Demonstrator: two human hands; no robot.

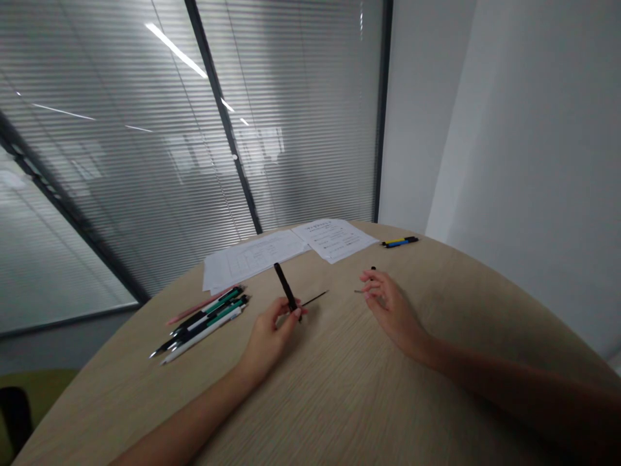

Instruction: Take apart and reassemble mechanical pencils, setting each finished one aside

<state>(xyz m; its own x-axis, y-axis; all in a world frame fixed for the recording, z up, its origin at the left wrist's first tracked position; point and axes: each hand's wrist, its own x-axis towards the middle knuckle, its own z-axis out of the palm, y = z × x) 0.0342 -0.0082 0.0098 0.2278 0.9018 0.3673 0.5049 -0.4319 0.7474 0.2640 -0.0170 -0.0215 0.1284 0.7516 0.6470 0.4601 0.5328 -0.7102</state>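
My left hand point(272, 330) pinches a black pen barrel point(285, 285), which stands tilted over the table. Right beside those fingertips, a thin dark pen refill point(315, 299) points toward the right; whether the same fingers hold it I cannot tell. My right hand point(385, 304) is across from it, fingers bent together. A small black piece point(373, 268) shows above its fingers, and a thin greyish piece point(358, 291) sticks out to their left. Whether these two belong together is hidden by the fingers.
Several pens point(208, 323) in black, green, white and pink lie in a bunch on the left of the round wooden table point(330, 401). Printed papers point(334, 239) lie at the back. A yellow and a blue pen point(400, 243) lie back right. Blinds and glass stand behind.
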